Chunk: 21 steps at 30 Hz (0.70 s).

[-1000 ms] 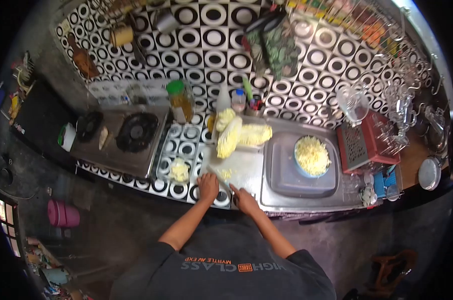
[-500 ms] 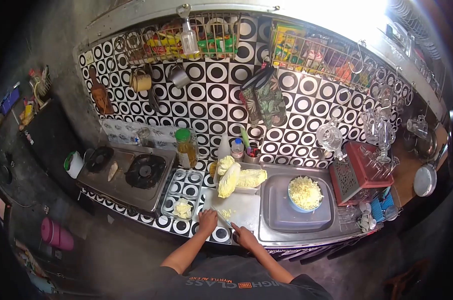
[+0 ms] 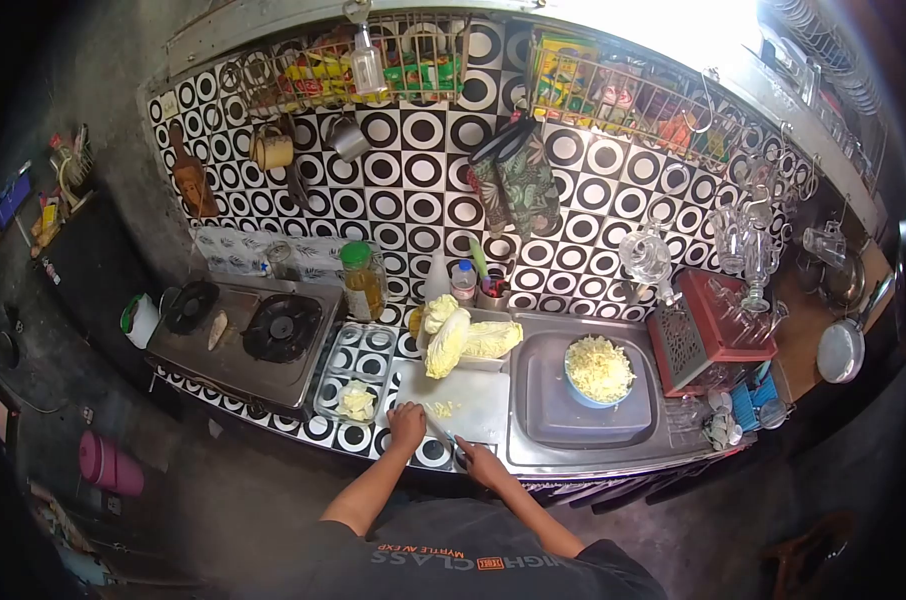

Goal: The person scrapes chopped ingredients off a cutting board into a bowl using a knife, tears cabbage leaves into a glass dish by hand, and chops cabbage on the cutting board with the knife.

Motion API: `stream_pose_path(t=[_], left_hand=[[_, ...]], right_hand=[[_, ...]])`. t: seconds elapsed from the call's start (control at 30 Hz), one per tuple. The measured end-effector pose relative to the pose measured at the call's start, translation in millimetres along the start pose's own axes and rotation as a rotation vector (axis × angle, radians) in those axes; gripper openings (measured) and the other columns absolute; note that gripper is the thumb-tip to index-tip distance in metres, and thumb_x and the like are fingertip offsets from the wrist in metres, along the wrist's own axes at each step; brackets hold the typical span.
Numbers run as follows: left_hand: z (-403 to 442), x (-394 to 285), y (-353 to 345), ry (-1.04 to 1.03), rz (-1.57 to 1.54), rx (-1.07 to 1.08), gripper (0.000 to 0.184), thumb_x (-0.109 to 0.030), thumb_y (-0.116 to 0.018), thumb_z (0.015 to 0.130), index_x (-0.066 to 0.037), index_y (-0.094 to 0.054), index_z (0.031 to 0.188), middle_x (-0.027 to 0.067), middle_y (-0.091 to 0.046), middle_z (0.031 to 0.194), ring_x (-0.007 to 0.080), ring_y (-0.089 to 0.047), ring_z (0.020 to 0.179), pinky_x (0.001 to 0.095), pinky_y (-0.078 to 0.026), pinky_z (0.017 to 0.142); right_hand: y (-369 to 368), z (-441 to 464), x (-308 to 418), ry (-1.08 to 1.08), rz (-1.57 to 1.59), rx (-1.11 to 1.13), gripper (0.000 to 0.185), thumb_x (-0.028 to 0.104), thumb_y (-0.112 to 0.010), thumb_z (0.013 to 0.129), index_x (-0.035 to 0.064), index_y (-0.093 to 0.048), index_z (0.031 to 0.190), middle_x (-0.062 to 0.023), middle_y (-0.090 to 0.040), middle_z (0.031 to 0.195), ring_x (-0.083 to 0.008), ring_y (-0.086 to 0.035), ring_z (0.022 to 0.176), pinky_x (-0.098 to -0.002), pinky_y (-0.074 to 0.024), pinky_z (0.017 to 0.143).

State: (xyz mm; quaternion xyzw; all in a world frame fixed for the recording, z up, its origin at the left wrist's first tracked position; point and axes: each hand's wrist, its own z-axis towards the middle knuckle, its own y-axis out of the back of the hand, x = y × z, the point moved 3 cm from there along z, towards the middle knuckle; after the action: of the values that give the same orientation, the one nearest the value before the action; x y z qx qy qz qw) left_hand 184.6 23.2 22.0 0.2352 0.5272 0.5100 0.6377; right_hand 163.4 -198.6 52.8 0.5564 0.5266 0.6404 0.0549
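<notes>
My right hand [image 3: 484,464] is wrapped around the handle of a knife [image 3: 436,427], its blade angled up and left over a pale chopping board [image 3: 486,402]. Close to the blade, my left hand [image 3: 407,426] rests on the board's left side with curled fingers; whatever lies under them is hidden. Small chopped cabbage bits [image 3: 443,408] are scattered just beyond the blade. Behind the board, napa cabbages [image 3: 448,343] are piled on a light container. To the left, a clear glass dish [image 3: 364,351] holds pale cabbage pieces [image 3: 356,400].
A blue bowl [image 3: 598,402] heaped with shredded cabbage stands on an upturned grey bin [image 3: 563,425] in the sink area. Left is a two-burner stove [image 3: 243,335], with a green-lidded jar [image 3: 362,285] beside it. A red rack [image 3: 708,330] with glasses stands right.
The whole view has shifted slightly, so the counter sits a little higher and further left. Both hands stay at the board, with the knife blade still beside my left fingers.
</notes>
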Motion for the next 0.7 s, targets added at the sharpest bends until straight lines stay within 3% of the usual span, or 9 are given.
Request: stream_pose_path(t=[0.7], left_hand=[[-4.0,8.8,1.5,-0.096,-0.025,0.047,0.011,-0.015,-0.066,0.083,-0.009,-0.071,0.091,0.0067,-0.066,0.096,0.0274,-0.059,0.101,0.0458,-0.038,0.092]], right_hand=[[-28.3,-11.9,25.4,-0.133,0.084,-0.118,0.056,0.015,-0.052,0.100,0.0206,-0.042,0.155,-0.0266,-0.062,0.097,-0.0438,-0.062,0.091,-0.0493,-0.0483,0.084]])
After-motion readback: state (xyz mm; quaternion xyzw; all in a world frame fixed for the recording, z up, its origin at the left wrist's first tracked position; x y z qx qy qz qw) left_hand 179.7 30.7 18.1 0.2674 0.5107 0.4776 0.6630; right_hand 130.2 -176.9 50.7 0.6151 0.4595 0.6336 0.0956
